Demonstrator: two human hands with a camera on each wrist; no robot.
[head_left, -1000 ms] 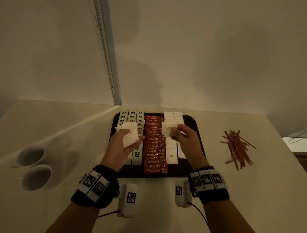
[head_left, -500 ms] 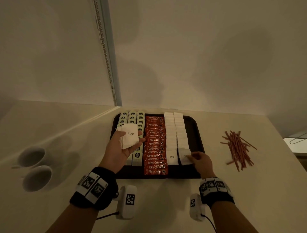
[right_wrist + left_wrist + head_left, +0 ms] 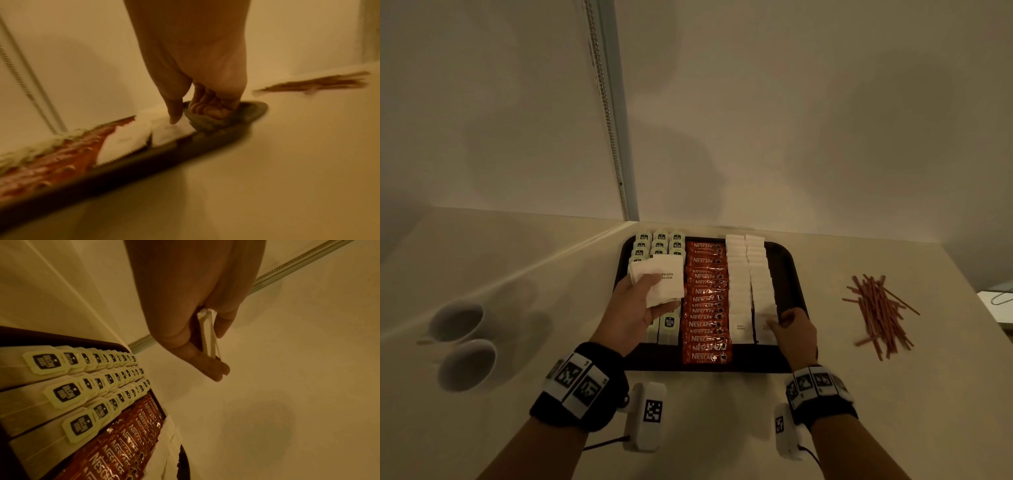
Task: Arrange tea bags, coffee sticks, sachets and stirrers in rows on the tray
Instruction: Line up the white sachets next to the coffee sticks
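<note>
A dark tray (image 3: 798, 274) holds rows of tea bags (image 3: 659, 245), red coffee sticks (image 3: 705, 301) and two columns of white sugar sachets (image 3: 748, 274). My left hand (image 3: 640, 308) grips a small stack of sugar sachets (image 3: 666, 281) above the tea bags; the left wrist view shows the stack (image 3: 207, 337) edge-on between thumb and fingers. My right hand (image 3: 779, 320) is low at the tray's near right corner. It pinches the nearest sachet (image 3: 170, 133) of the right column, thumb on top and curled fingers at its edge. Red stirrers (image 3: 880, 315) lie loose on the table.
Two white cups (image 3: 462, 342) stand on the table to the left of the tray. A wall rises just behind the tray, with a bead chain (image 3: 606, 102) hanging along a frame. A strip of bare tray shows right of the sachets.
My right hand took a sachet from in front of me down to the near end of the right column. The left hand stayed over the tea bags with its stack.
</note>
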